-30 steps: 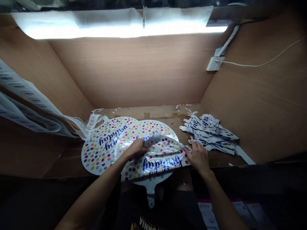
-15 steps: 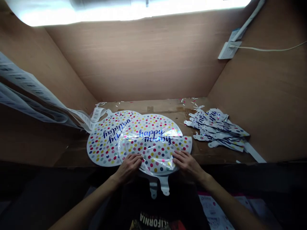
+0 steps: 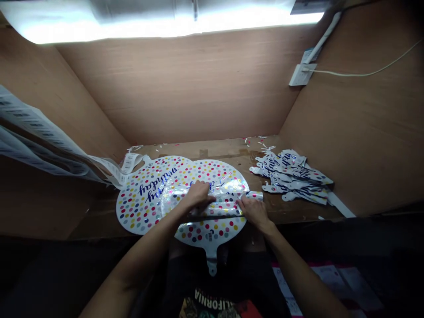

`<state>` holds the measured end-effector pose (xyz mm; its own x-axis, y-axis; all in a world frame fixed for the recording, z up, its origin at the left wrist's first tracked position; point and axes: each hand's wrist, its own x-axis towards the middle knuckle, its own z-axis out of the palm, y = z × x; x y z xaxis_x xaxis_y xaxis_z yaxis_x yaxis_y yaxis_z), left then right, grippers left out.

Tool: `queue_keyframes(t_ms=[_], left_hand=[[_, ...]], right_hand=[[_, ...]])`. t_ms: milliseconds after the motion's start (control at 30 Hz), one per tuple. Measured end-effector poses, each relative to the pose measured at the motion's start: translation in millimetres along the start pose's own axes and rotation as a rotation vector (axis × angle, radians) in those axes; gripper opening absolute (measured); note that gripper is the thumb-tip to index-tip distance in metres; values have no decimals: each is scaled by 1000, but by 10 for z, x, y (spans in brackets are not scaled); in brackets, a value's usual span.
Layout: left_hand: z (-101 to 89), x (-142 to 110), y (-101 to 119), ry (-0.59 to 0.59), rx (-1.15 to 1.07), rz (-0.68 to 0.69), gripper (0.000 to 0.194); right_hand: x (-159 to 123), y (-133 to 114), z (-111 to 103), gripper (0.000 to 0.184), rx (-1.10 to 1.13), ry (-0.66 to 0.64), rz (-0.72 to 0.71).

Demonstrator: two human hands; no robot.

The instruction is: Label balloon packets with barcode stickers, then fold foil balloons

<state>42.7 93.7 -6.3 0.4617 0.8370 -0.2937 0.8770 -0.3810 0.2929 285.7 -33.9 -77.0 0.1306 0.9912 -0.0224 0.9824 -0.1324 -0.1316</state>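
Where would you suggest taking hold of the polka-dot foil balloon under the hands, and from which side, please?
Take the polka-dot foil balloon by its narrow neck tab, coming from the near side. The tab hangs free past the bench edge, clear of the fold that the left hand and right hand press across the middle.

Workshop-type packing booth: plywood booth [image 3: 165,88] walls, fluorescent tube [image 3: 165,24] overhead, hanging barcode label strip [image 3: 39,128], stacked foil balloons [image 3: 291,176] on the bench.
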Motion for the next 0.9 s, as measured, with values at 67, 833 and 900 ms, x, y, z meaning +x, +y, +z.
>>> queue_keyframes(t_ms=[67, 833, 900], left_hand=[[-26, 170, 154, -88, -68, 40, 40], [394, -808, 334, 57, -1662, -1, 27], [365, -877, 334, -57, -1662, -80, 40]], right_hand=[[-33, 83, 4, 34, 33, 27, -13], [-189, -338, -267, 34, 2020, -231, 192], [-146, -340, -243, 36, 2005, -202, 189]])
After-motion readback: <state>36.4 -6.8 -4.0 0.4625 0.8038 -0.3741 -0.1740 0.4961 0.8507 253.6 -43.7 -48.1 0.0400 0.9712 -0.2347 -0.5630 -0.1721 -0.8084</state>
